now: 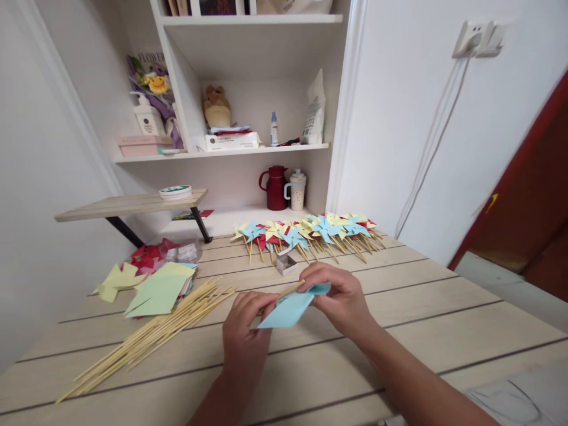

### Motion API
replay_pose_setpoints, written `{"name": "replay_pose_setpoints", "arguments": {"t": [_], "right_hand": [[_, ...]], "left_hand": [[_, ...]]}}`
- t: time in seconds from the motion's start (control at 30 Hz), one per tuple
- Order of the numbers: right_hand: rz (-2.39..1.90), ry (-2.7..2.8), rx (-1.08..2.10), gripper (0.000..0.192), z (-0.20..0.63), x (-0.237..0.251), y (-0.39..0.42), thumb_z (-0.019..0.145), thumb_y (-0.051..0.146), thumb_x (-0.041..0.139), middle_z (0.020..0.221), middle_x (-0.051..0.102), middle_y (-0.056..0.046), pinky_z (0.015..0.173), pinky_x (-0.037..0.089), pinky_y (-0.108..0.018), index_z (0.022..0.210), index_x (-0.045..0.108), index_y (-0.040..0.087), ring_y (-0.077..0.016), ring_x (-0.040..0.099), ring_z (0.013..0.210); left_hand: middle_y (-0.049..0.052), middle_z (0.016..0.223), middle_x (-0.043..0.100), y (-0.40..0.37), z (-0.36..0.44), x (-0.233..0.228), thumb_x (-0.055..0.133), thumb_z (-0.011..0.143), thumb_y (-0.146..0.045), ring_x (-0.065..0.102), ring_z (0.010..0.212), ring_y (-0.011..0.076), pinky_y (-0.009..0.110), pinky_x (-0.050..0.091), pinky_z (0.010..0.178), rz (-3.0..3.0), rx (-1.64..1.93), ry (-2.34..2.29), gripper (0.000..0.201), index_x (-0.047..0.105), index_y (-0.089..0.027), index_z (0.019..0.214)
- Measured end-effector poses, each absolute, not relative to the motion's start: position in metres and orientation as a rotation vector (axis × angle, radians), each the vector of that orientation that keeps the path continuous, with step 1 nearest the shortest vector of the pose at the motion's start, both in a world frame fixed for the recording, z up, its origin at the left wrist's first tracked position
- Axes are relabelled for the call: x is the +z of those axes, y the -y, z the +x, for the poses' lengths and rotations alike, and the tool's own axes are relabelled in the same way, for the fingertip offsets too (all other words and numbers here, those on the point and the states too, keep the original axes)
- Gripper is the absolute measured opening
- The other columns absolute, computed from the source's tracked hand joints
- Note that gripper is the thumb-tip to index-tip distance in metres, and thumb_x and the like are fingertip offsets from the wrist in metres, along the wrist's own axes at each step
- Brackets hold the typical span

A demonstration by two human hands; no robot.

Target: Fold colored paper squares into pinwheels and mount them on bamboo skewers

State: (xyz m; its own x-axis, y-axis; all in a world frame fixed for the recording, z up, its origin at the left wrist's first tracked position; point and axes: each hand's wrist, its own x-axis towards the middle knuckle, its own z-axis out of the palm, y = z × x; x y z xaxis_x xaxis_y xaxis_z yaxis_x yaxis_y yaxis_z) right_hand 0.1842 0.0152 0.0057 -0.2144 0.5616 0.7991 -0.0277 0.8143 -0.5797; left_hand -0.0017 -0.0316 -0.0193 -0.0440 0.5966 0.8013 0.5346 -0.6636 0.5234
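Observation:
Between my two hands, above the table, is a light blue paper sheet (286, 313) with its right end bent over. My left hand (246, 322) is closed on the paper's left side. My right hand (339, 296) pinches the curled right end. A thin wooden stick (290, 290) lies along the back edge of the paper, running between the fingers of both hands; how it meets the paper is hidden. Beyond my hands stands a small open box (286, 262). Behind it lie several finished paper pinwheels (326, 228) in blue, yellow and red on sticks.
Left on the slatted table (421, 319) lies a bundle of wooden sticks (164, 325). Beside it are green paper sheets (162, 290), a yellow cut paper (118, 281) and red papers (151, 254). A small raised stand (128, 205), a red jug (276, 188) and a cup (297, 190) stand behind.

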Motion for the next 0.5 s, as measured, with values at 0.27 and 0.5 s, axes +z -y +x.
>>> {"name": "replay_pose_setpoints", "arguments": {"t": [0.27, 0.5], "right_hand": [[-0.400, 1.722, 0.592, 0.005, 0.1846, 0.0047, -0.0165, 0.082, 0.021, 0.072, 0.079, 0.070, -0.004, 0.066, 0.052, -0.031, 0.083, 0.074, 0.025, -0.0179, 0.064, 0.073], [-0.420, 1.723, 0.605, 0.002, 0.1848, 0.0059, -0.0159, 0.082, 0.024, 0.072, 0.080, 0.071, -0.005, 0.068, 0.052, -0.032, 0.081, 0.074, 0.024, -0.0187, 0.064, 0.074]], "left_hand": [[0.003, 0.077, 0.074, 0.0320, -0.0006, -0.0169, 0.060, 0.083, -0.018, 0.067, 0.072, 0.0187, 0.030, 0.052, 0.068, 2.148, 1.859, -1.265, 0.014, 0.073, -0.023, 0.087], [0.002, 0.078, 0.075, 0.0322, -0.0007, -0.0163, 0.060, 0.083, -0.015, 0.067, 0.071, 0.0172, 0.029, 0.051, 0.068, 2.211, 1.886, -1.253, 0.015, 0.072, -0.022, 0.087]]}}
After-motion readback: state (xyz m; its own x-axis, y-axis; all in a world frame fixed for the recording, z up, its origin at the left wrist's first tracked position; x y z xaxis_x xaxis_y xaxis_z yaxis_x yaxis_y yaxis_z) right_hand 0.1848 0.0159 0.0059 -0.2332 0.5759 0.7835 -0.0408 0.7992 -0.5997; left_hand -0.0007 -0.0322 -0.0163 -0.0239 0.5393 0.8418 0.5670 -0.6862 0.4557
